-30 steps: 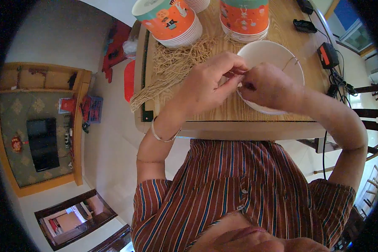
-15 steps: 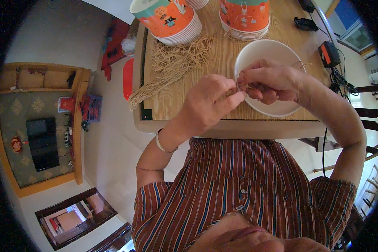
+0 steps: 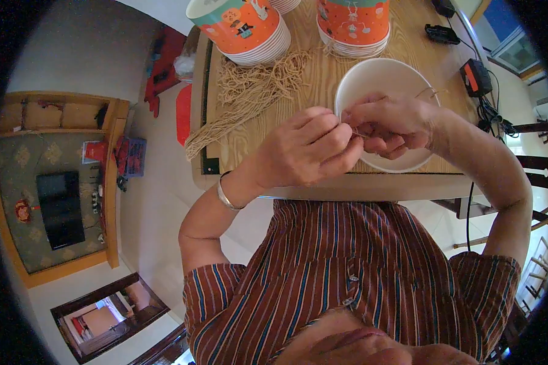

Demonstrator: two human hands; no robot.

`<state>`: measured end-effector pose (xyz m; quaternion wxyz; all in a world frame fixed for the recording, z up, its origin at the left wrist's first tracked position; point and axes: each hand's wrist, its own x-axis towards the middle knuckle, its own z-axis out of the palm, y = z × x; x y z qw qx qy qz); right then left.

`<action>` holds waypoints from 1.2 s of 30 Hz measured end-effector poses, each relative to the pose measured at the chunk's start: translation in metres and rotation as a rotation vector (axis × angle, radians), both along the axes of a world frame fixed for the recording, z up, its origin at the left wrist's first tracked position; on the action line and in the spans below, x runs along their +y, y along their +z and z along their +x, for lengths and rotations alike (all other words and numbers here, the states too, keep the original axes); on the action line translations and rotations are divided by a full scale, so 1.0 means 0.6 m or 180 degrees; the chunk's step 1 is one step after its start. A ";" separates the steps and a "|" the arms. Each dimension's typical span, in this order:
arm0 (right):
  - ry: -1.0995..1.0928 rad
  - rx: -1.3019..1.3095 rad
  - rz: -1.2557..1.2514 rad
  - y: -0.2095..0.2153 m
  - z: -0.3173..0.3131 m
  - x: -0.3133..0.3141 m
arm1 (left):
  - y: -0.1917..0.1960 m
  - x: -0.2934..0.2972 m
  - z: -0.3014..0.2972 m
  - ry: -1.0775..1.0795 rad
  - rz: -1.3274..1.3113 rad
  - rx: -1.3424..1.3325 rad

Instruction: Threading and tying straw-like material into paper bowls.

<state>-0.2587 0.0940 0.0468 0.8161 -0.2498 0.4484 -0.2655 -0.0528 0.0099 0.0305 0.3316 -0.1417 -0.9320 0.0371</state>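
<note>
My left hand [image 3: 310,146] and my right hand [image 3: 399,121] meet over the near left rim of a white bowl [image 3: 380,74]. Both have their fingers pinched together around a thin beige string [image 3: 360,131], of which only a short bit shows between the fingertips. More of the string appears past my right wrist at the bowl's right rim. The fingers hide how it runs in between. To the left, a loose bundle of beige strings [image 3: 249,106] lies across the wooden table [image 3: 323,76], its ends reaching the table's left edge.
Behind the bundle leans a stack of orange patterned paper tubs [image 3: 240,27]; a second stack of tubs [image 3: 353,27] stands behind the bowl. At the right edge are a black and orange charger [image 3: 475,78] and tangled black cables [image 3: 496,115]. A red stool [image 3: 183,115] is beyond the left edge.
My left hand has turned, its knuckles now closer to the right hand, and its forearm has swung outward to the left. My right hand has barely moved; both stay pinched.
</note>
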 end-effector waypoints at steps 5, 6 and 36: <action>0.0064 -0.0040 -0.0004 -0.001 -0.002 -0.002 | -0.002 -0.001 -0.003 0.0020 -0.0007 -0.0018; 0.0062 -0.0042 -0.0003 -0.002 -0.002 -0.002 | -0.003 -0.003 -0.003 -0.0023 -0.0038 -0.0034; 0.0246 0.0074 -0.0028 -0.009 -0.002 -0.012 | 0.006 -0.019 -0.024 -0.0370 0.0381 -0.0381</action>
